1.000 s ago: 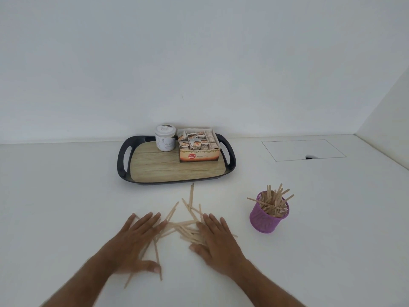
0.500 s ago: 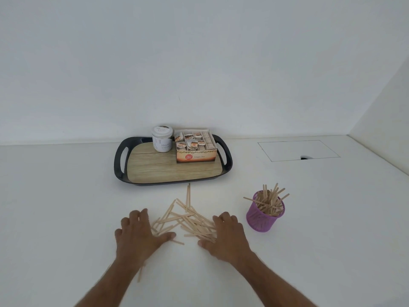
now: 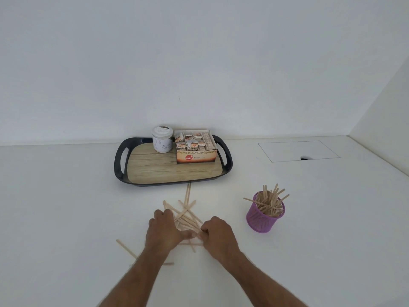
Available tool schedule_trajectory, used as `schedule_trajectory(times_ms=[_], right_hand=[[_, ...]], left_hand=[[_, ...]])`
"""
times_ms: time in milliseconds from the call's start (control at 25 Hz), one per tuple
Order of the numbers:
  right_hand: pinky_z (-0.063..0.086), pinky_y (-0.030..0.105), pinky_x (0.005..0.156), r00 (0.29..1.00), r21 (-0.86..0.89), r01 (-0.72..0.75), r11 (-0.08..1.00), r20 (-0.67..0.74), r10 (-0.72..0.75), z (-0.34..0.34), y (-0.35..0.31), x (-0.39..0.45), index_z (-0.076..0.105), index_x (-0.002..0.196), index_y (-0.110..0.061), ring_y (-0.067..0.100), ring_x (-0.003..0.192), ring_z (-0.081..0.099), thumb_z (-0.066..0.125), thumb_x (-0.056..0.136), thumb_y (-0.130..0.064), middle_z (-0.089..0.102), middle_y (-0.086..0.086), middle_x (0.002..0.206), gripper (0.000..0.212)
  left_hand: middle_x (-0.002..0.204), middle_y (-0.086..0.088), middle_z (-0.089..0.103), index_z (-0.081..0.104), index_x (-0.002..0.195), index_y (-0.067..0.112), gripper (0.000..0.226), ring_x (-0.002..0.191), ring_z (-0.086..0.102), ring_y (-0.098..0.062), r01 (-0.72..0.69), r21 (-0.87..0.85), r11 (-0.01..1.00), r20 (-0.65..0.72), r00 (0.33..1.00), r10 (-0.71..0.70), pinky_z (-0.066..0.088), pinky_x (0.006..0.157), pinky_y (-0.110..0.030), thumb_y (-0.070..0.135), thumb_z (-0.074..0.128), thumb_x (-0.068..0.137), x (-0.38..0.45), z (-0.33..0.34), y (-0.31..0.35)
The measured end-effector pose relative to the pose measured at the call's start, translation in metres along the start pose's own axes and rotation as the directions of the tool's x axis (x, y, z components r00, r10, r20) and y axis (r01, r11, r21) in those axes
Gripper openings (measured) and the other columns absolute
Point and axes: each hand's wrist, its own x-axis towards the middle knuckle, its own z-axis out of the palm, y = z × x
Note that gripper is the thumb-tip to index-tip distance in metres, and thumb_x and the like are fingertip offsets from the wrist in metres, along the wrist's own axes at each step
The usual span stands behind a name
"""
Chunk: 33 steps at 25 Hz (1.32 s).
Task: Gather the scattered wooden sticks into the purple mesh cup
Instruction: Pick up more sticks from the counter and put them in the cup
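A loose pile of pale wooden sticks (image 3: 187,214) lies on the white table in front of me. My left hand (image 3: 164,229) and my right hand (image 3: 218,234) press in on the pile from either side, fingers curled around the sticks between them. One stray stick (image 3: 126,248) lies to the left of my left forearm, and another points toward the tray. The purple mesh cup (image 3: 264,218) stands upright to the right, holding several sticks that poke out of its rim.
A black-rimmed tray (image 3: 120,161) with a wood-look base sits behind the pile, carrying a white jar (image 3: 162,142) and an open tea box (image 3: 194,149). A rectangular hatch (image 3: 297,150) lies in the table at the back right. Walls close the back and right.
Both hands have slid inward and their fingers have curled, bunching the spread sticks into a tighter pile. A stick has been left behind on the left.
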Motion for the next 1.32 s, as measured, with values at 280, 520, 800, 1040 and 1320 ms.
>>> schedule_trajectory(times_ms=[280,520,800,1040,1320], right_hand=[[0.038,0.027,0.072,0.999,-0.015,-0.029,0.999,-0.044,0.028,0.002,-0.002,0.006,0.066,0.100,-0.011,0.023,0.096,0.060,0.052,0.093,-0.022,0.062,0.007,0.104,0.019],[0.038,0.027,0.069,0.994,0.051,-0.076,0.996,-0.069,0.080,-0.001,0.009,0.004,0.066,0.091,-0.011,0.021,0.086,0.057,0.052,0.091,-0.022,0.060,0.005,0.094,0.018],[0.044,0.027,0.072,0.976,0.225,-0.140,0.964,-0.134,0.173,-0.016,0.016,0.006,0.060,0.077,-0.020,0.015,0.080,0.059,0.061,0.093,-0.023,0.063,-0.004,0.085,0.016],[0.039,0.020,0.065,0.951,0.392,-0.199,0.898,-0.145,0.274,-0.018,0.017,0.006,0.059,0.076,-0.025,0.005,0.071,0.057,0.066,0.091,-0.023,0.061,-0.013,0.075,0.017],[0.042,0.010,0.055,0.928,0.703,-0.133,0.698,-0.160,0.337,-0.036,0.013,0.007,0.067,0.081,-0.022,-0.002,0.061,0.059,0.068,0.091,-0.018,0.073,-0.008,0.075,0.010]], left_hand=[[0.109,-0.005,0.058,0.055,0.112,0.012,0.068,0.103,0.060,-0.025,0.058,-0.019,0.998,-0.042,0.997,-0.058,0.051,0.085,-0.035,0.050,0.085,0.065,0.007,-0.001,0.004],[0.095,-0.001,0.068,0.059,0.098,0.019,0.038,0.089,0.063,-0.022,0.148,-0.187,0.971,-0.050,0.986,-0.160,0.049,0.077,-0.032,0.027,0.084,0.071,0.015,-0.007,-0.008],[0.117,-0.009,0.054,0.045,0.122,0.005,0.111,0.107,0.062,-0.031,0.225,-0.052,0.973,-0.054,0.972,-0.227,0.047,0.072,-0.036,0.089,0.064,0.052,0.021,-0.004,0.012],[0.117,-0.007,0.051,0.042,0.122,0.006,0.104,0.108,0.058,-0.031,0.253,0.085,0.964,-0.146,0.960,-0.239,0.051,0.075,-0.038,0.083,0.068,0.056,0.022,0.004,0.029],[0.105,-0.008,0.068,0.061,0.102,0.012,0.035,0.101,0.064,-0.032,0.270,-0.086,0.959,-0.038,0.961,-0.274,0.052,0.077,-0.035,0.034,0.075,0.079,0.040,-0.005,0.026]])
